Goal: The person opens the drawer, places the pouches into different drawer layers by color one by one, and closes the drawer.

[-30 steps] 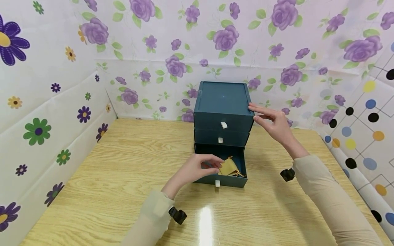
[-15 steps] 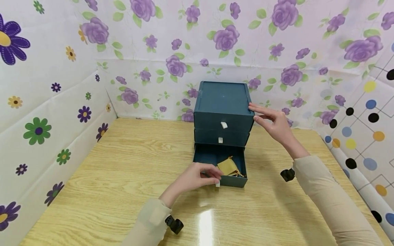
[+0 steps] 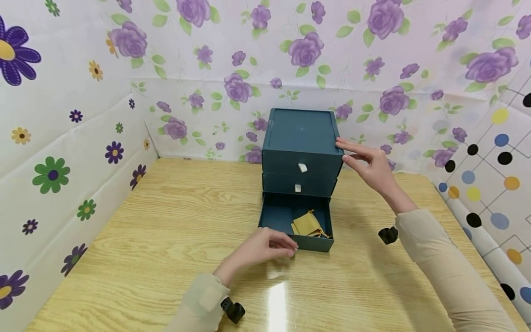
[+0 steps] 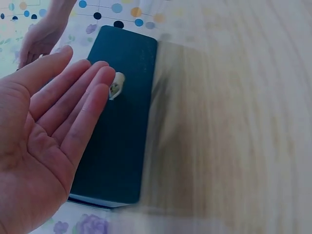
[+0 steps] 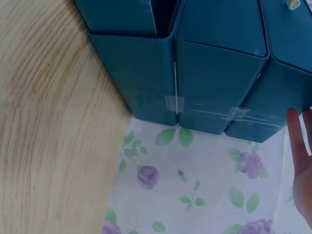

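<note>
A dark blue three-drawer unit [image 3: 303,131] stands near the back of the table, its bottom drawer [image 3: 314,243] pulled out. Inside that drawer, toward the front right, lies a gold drawstring pouch [image 3: 307,224]. My left hand [image 3: 263,246] is at the drawer's front, mostly covering its white pull tab in the head view. Seen from the left wrist, the fingers are nearly straight, their tips beside the pull tab [image 4: 117,85]; contact is hard to tell. My right hand [image 3: 371,168] rests its extended fingers on the unit's upper right edge.
The upper two drawers are closed, each with a white tab, such as the top one [image 3: 303,168]. Wood-grain table [image 3: 186,216] surrounds the unit. Flowered cloth [image 3: 236,87] hangs close behind it, with patterned sheets at both sides. Clear tape [image 5: 234,114] crosses the unit's side.
My left hand has moved down from over the open drawer, near the pouch, to its front at the pull tab. The pouch is now uncovered. My right hand stays in place.
</note>
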Motion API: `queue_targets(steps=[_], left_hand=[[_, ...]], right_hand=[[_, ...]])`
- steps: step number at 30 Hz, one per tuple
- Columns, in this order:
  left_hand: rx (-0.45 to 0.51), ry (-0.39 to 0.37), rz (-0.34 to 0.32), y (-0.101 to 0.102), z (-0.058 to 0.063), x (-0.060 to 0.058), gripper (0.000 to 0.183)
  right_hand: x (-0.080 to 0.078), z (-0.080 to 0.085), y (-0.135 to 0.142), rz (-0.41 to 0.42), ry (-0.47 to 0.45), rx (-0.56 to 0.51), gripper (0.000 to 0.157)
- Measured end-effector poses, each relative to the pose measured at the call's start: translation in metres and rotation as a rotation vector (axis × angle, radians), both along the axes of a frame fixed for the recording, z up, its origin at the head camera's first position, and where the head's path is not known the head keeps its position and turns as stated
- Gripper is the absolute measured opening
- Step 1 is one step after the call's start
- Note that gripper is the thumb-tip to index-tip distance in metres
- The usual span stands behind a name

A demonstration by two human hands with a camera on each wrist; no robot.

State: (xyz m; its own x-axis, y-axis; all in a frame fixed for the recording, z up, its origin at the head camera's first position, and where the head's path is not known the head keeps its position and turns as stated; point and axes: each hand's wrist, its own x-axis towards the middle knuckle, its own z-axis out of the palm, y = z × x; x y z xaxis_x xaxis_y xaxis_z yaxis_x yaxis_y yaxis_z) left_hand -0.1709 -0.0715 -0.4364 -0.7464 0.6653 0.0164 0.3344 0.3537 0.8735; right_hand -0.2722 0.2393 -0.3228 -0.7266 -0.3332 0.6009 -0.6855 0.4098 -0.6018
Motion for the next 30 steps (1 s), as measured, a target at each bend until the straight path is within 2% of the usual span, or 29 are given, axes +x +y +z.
queue_targets(steps=[9,17,27,30], left_hand=[[-0.019,-0.085,0.021,-0.003,-0.013,0.002,0.026],[0.018,-0.199,0.059,-0.005,-0.021,0.003,0.019],[0.058,-0.250,0.154,0.001,-0.030,0.002,0.024],[0.057,-0.241,0.189,0.006,-0.032,0.004,0.023]], right_hand=[[0.001,-0.001,0.000,-0.005,-0.006,0.003,0.035],[0.000,-0.001,0.000,-0.003,0.001,0.000,0.035],[-0.001,-0.001,0.000,-0.004,-0.003,-0.001,0.035],[-0.001,-0.001,0.000,-0.010,-0.006,-0.001,0.035]])
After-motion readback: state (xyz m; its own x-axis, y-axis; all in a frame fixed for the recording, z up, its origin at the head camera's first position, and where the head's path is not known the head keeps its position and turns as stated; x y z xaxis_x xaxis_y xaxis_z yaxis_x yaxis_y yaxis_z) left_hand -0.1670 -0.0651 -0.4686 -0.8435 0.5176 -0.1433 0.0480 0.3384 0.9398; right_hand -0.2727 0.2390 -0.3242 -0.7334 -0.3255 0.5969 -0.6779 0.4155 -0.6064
